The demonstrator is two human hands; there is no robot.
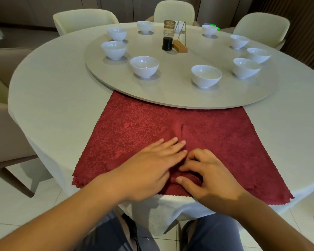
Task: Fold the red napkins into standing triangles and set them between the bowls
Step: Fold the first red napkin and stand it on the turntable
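Observation:
A large red napkin (138,127) with a leafy pattern and zigzag edges lies spread on the near part of the round table, its far edge tucked under the turntable (170,95). My left hand (152,165) lies flat on the napkin with straight fingers. Beside it, my right hand (208,176) has curled fingers and thumb pinching a small bunch of the cloth near the napkin's front edge. A short crease runs up the middle of the napkin. Several white bowls (144,67) stand around the turntable's rim.
A dark sauce jar (168,36) and a wooden card stand (179,46) sit at the turntable's centre. Cream chairs (83,19) surround the table, which is covered by a pale tablecloth (58,98). My legs and tiled floor show below.

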